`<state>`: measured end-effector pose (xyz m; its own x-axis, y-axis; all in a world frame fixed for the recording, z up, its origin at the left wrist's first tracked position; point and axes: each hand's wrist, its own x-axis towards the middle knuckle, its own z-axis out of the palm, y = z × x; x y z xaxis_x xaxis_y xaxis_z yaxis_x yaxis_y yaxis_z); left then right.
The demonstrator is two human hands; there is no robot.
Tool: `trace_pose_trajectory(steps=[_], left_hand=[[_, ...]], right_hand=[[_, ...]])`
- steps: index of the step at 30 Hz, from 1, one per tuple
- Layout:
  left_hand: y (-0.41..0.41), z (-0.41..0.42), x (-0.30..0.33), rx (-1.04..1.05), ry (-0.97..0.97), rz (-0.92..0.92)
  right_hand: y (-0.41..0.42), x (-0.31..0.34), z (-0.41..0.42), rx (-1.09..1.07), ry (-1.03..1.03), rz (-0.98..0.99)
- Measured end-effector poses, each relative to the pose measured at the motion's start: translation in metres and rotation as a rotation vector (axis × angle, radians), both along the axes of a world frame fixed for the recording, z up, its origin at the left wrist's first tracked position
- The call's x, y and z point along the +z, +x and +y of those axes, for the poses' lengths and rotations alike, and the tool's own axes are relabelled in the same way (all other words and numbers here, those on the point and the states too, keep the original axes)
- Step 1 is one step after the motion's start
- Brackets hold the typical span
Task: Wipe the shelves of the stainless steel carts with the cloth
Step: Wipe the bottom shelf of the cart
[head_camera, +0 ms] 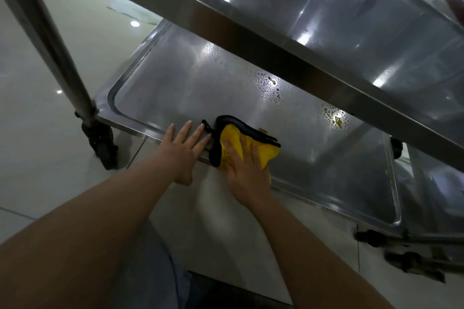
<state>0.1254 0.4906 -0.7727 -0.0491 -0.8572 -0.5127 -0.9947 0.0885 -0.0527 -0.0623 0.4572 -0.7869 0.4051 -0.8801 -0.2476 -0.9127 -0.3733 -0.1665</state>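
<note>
A low stainless steel cart shelf (190,83) with a raised rim is seen from above, beneath the edge of a higher steel shelf (326,20) that crosses the view diagonally. A crumpled yellow cloth with black edging (251,138) is pressed flat against the front rim of the low shelf by the right hand (244,170), whose fingers are laid out straight on top of it rather than curled round it. The left hand (184,149) is rested just beside the cloth, fingers spread and straight on the rim, with nothing held. Patches of water droplets (270,88) are scattered over the shelf beyond the cloth. A black caster wheel (101,143) is seen under the cart's left post, on a pale tiled floor (37,133).
</note>
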Motion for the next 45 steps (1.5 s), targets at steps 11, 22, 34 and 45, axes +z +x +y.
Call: trace_pose_trajectory(steps=[11,22,34,45], left_hand=[[-0.008,0.008,-0.006,0.054,-0.067,0.111],[0.012,-0.014,-0.037,0.488,-0.253,0.272],[0.043,-0.012,-0.023,0.645,-0.222,0.153],[0.012,0.001,-0.030,0.666,-0.242,0.166]], right_hand=[[-0.120,0.004,-0.043,-0.304,0.001,0.148],[0.029,-0.008,-0.087,0.209,-0.088,-0.016],[-0.074,-0.004,-0.112,-0.312,-0.162,-0.070],[0.067,-0.011,-0.073,-0.257,-0.144,-0.109]])
